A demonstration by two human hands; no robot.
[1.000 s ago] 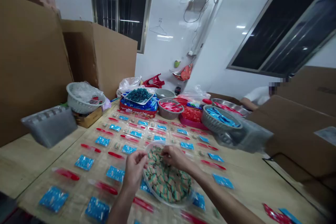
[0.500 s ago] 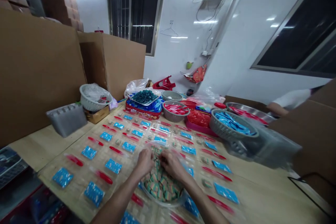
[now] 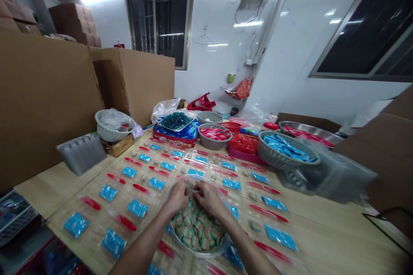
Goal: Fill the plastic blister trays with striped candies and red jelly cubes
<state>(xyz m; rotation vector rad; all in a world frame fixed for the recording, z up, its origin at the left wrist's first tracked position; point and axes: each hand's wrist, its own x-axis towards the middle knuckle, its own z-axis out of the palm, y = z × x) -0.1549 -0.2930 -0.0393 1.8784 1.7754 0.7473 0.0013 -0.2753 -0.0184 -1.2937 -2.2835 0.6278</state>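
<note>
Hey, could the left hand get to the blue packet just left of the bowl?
Probably yes. The left hand is at the rim of the clear bowl, and the blue packet lies flat just left of it, with nothing standing between them.

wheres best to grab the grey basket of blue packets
Probably by the rim of the grey basket, coming from the near left side, where it stands free. The raised rim gives a clean edge above the blue packets, while the clear plastic tub crowds its right side.

item: clear plastic bowl [image 3: 196, 252] | contents: square striped sweets [image 3: 196, 227], green and orange | state: heaped
</note>
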